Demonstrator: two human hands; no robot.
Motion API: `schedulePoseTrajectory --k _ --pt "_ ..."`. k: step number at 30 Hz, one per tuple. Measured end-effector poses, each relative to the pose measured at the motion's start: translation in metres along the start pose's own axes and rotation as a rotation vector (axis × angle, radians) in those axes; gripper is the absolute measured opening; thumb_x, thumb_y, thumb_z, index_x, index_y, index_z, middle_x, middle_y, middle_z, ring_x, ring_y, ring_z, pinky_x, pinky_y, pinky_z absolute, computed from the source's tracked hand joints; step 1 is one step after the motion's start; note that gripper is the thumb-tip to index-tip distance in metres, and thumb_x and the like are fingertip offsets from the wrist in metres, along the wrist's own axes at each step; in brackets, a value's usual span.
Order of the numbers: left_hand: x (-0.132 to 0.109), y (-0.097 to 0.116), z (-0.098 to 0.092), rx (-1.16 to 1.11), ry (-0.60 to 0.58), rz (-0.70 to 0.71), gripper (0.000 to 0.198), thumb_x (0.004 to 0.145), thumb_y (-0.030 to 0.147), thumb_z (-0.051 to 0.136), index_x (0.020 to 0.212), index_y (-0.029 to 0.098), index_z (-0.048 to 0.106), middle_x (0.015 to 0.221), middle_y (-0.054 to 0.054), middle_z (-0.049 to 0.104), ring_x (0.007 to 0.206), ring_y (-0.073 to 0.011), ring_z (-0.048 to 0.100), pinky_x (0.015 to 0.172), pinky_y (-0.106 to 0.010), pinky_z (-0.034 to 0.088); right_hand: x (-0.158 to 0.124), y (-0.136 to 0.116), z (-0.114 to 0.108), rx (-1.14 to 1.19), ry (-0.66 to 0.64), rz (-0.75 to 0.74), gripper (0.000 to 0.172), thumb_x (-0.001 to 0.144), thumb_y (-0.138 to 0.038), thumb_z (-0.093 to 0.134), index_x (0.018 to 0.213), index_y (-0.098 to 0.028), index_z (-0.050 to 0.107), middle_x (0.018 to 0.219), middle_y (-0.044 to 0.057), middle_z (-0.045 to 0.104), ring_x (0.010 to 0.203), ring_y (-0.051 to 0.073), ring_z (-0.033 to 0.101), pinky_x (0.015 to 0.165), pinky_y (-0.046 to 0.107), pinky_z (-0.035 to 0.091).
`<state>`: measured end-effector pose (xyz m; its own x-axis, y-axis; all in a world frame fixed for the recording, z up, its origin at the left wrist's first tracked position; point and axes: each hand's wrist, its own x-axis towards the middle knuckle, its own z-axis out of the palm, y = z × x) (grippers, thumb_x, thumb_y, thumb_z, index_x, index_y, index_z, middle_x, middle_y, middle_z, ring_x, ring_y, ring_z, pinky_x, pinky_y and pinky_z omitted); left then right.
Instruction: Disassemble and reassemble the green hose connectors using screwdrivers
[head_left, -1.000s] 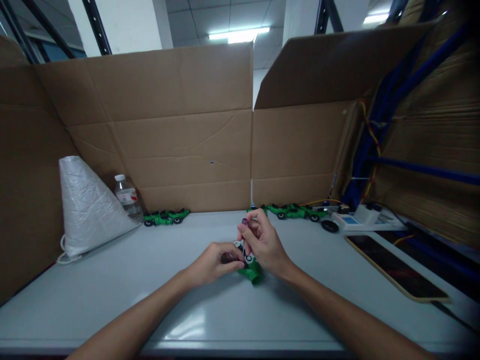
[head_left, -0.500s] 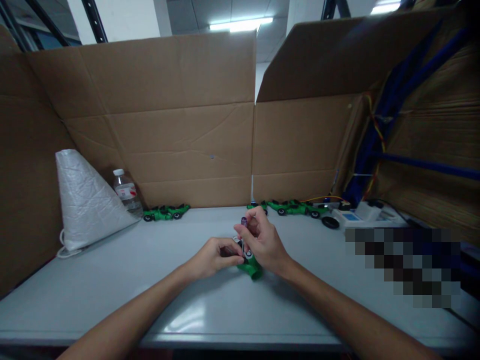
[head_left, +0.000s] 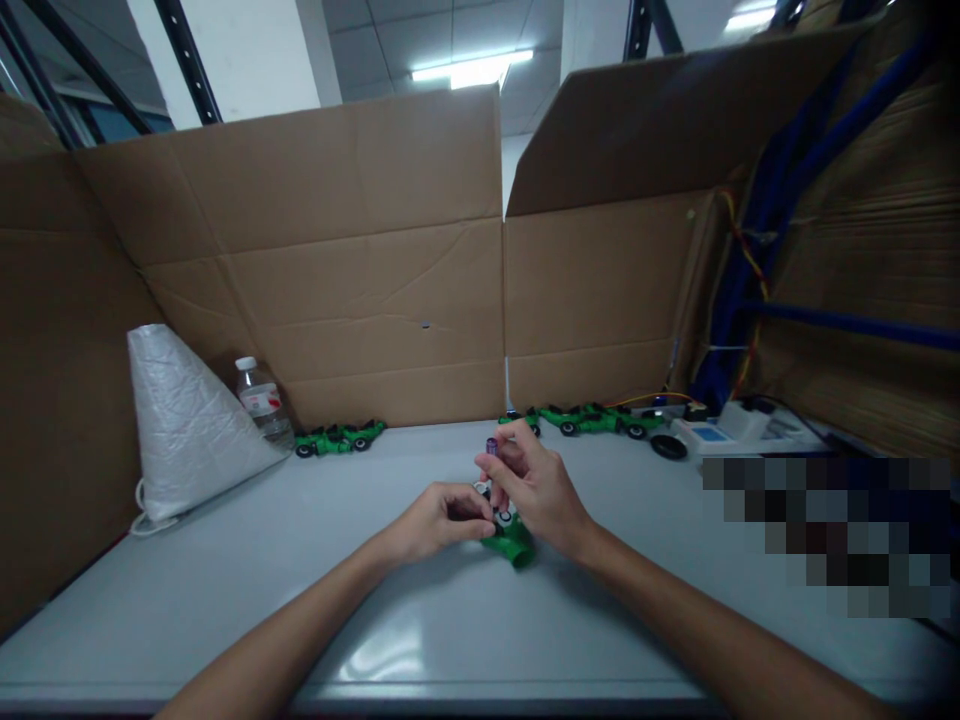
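My right hand (head_left: 536, 487) pinches a small screwdriver (head_left: 492, 447) with a purple handle end, held roughly upright. Its tip is hidden behind my fingers, down at a green toy car (head_left: 511, 548) with white round parts like wheels. My left hand (head_left: 444, 522) is closed, thumb and fingertips gripping the far left side of that toy just above the table. Much of the toy lies hidden under both hands.
Green toy cars stand at the back of the white table (head_left: 247, 600), one (head_left: 339, 438) at left and others (head_left: 600, 420) at right. A silver bag (head_left: 195, 420), water bottle (head_left: 262, 402), black ring (head_left: 669, 447) and power strip (head_left: 750, 432) sit near the cardboard walls (head_left: 360, 270).
The view has tilted and shifted slightly. Both hands stay at the toy in nearly the same pose; the screwdriver's metal shaft, glimpsed before between the fingers, is now harder to see.
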<state>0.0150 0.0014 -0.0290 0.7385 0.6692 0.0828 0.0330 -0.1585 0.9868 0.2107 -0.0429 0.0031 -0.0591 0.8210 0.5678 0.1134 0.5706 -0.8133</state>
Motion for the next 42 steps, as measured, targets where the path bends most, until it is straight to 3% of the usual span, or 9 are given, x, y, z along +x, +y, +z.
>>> schedulePoseTrajectory --k 7,14,18,22,25,29,35,39,42 --pt "0.000 0.000 -0.002 0.011 -0.029 -0.017 0.036 0.077 0.040 0.090 0.091 0.010 0.076 0.087 -0.006 0.073 0.077 -0.0127 0.063 0.077 -0.025 0.046 0.005 -0.001 -0.001 0.195 -0.110 0.074 0.039 0.098 -0.052 0.065 0.127 -0.028 0.053 0.088 -0.001 0.073 0.044 0.011 0.062 0.037 0.020 0.044" --pt "-0.002 0.003 0.001 0.018 -0.011 -0.015 0.036 0.078 0.041 0.089 0.091 0.010 0.076 0.089 -0.007 0.074 0.079 -0.0142 0.065 0.079 -0.026 0.048 0.013 -0.001 -0.006 0.432 -0.270 0.158 0.042 0.100 -0.058 0.058 0.122 -0.023 0.060 0.093 0.003 0.072 0.050 0.008 0.061 0.042 0.018 0.045" --pt "-0.002 0.001 0.001 0.012 -0.027 -0.013 0.036 0.079 0.041 0.088 0.094 0.010 0.076 0.091 -0.008 0.074 0.080 -0.0142 0.064 0.078 -0.026 0.047 0.011 -0.004 -0.006 0.426 -0.242 0.153 0.036 0.095 -0.055 0.069 0.104 -0.023 0.056 0.094 0.001 0.071 0.047 0.007 0.059 0.040 0.017 0.043" --pt "-0.001 0.000 0.000 0.013 -0.041 0.009 0.035 0.081 0.041 0.087 0.094 0.011 0.076 0.098 -0.009 0.075 0.086 -0.0158 0.066 0.082 -0.027 0.047 0.009 -0.006 -0.005 0.442 -0.189 0.224 0.046 0.086 -0.054 0.080 0.100 -0.025 0.046 0.085 -0.003 0.071 0.040 0.007 0.055 0.033 0.015 0.034" --pt "-0.001 -0.001 -0.001 0.029 -0.038 0.003 0.037 0.081 0.043 0.087 0.094 0.010 0.076 0.095 -0.009 0.075 0.084 -0.0158 0.066 0.080 -0.027 0.048 0.007 -0.008 -0.004 0.494 -0.190 0.264 0.045 0.088 -0.059 0.075 0.106 -0.024 0.053 0.080 -0.004 0.067 0.041 0.005 0.051 0.036 0.014 0.034" --pt "0.000 -0.001 -0.001 0.059 -0.027 -0.003 0.038 0.080 0.044 0.087 0.092 0.010 0.075 0.091 -0.008 0.075 0.080 -0.0153 0.065 0.079 -0.028 0.048 0.006 -0.006 -0.003 0.564 -0.202 0.295 0.043 0.092 -0.060 0.070 0.106 -0.020 0.063 0.089 0.000 0.066 0.048 0.003 0.051 0.041 0.015 0.038" --pt "-0.002 0.002 -0.001 0.079 -0.023 0.002 0.035 0.082 0.043 0.086 0.090 0.010 0.075 0.089 -0.007 0.074 0.080 -0.0151 0.064 0.077 -0.027 0.047 0.005 0.001 -0.004 0.587 -0.193 0.341 0.044 0.081 -0.048 0.086 0.101 -0.022 0.056 0.085 -0.002 0.070 0.041 0.003 0.046 0.035 0.013 0.030" --pt "-0.001 0.003 0.001 0.094 -0.019 0.009 0.036 0.082 0.043 0.085 0.091 0.010 0.074 0.087 -0.006 0.072 0.078 -0.0144 0.063 0.077 -0.027 0.047 0.006 0.001 -0.006 0.664 -0.227 0.339 0.045 0.091 -0.059 0.073 0.115 -0.021 0.064 0.082 -0.002 0.066 0.044 0.003 0.047 0.038 0.014 0.033" --pt "-0.001 0.003 0.002 0.083 -0.033 0.018 0.036 0.083 0.043 0.085 0.094 0.010 0.074 0.090 -0.007 0.072 0.080 -0.0150 0.063 0.079 -0.027 0.048 0.006 0.000 -0.005 0.653 -0.238 0.344 0.046 0.089 -0.060 0.075 0.107 -0.018 0.070 0.090 0.001 0.068 0.047 0.003 0.051 0.040 0.016 0.038"
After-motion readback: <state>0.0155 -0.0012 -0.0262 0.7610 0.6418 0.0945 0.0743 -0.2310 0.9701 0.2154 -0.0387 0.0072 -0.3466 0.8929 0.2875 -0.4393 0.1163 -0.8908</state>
